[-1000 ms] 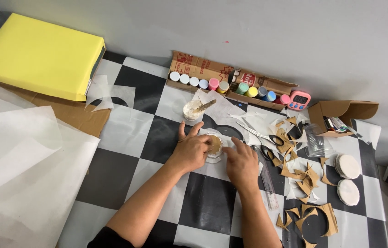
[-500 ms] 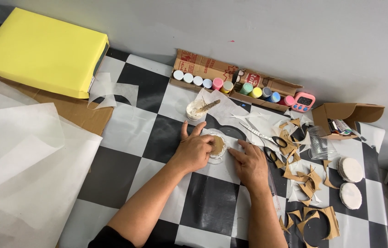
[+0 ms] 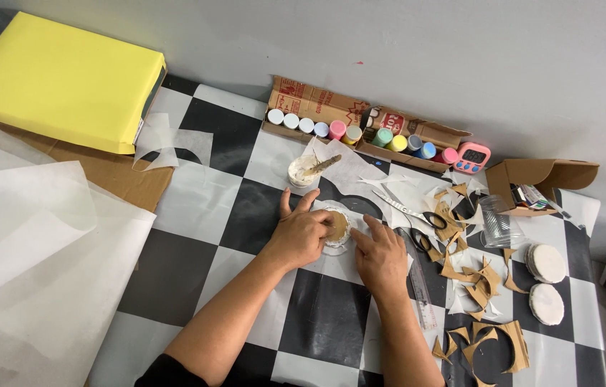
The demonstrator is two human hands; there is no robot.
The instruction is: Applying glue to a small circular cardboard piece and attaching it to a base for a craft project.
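A small round cardboard disc point(image 3: 337, 226) lies on a piece of thin white paper on the checkered floor. My left hand point(image 3: 300, 231) rests on the disc's left edge, fingers curled over it. My right hand point(image 3: 380, 252) presses down beside the disc's right edge, index finger pointing toward it. Both hands pinch and fold the white paper around the disc. Just beyond them stands a small cup of glue point(image 3: 302, 170) with a stick in it.
A yellow package point(image 3: 59, 79) lies far left over brown card and large tracing sheets point(image 3: 27, 244). Paint bottles in a cardboard tray point(image 3: 360, 132), a pink timer point(image 3: 473, 158), scissors point(image 3: 418, 215), a ruler point(image 3: 420, 279), a clear cup point(image 3: 498, 222), cardboard scraps and two white covered discs point(image 3: 545, 283) lie to the right.
The view has shifted slightly. My hands stay at the disc, fingers working the paper around its edge; the right hand has slid a little to the right side.
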